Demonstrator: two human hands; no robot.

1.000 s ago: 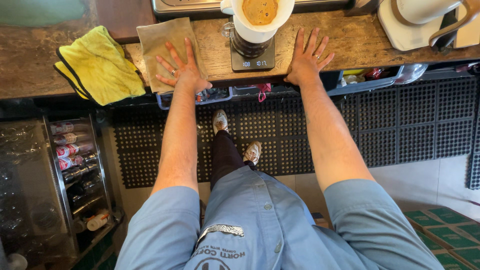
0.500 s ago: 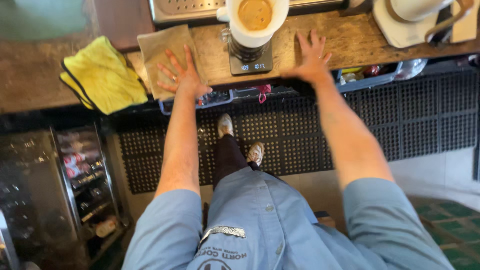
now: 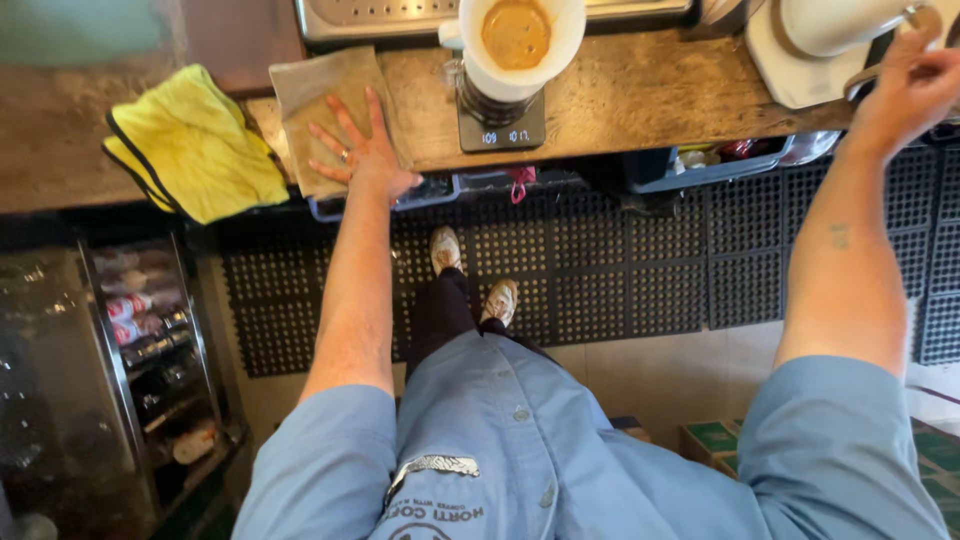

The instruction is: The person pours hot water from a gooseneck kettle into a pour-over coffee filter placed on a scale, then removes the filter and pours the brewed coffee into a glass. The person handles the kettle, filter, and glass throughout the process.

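Nearest the camera are the person's blue shirt (image 3: 520, 450) and, below it, two pale shoes (image 3: 470, 275) on a black perforated floor mat (image 3: 620, 270).

The left hand (image 3: 358, 150) lies flat, palm down, on a tan cloth (image 3: 325, 100) at the front edge of the wooden worktop (image 3: 640, 95). Its fingers (image 3: 335, 135) are spread wide across the cloth and hold nothing; the heel of the hand sits at the worktop's edge. A yellow cloth (image 3: 195, 145) with dark trim lies folded just to the left of the tan one, apart from the hand.

The right hand (image 3: 915, 85) is raised at the far right edge of the view, beside a white kettle (image 3: 835, 25) on a pale base. Its fingers (image 3: 925, 50) curl around the kettle's thin metal handle (image 3: 880, 65); how tightly they close I cannot tell.

Between the two hands, well apart from both, a white dripper (image 3: 520, 45) filled with brown coffee stands on a small dark scale (image 3: 500, 125). Behind it runs a metal drip tray (image 3: 390, 15).
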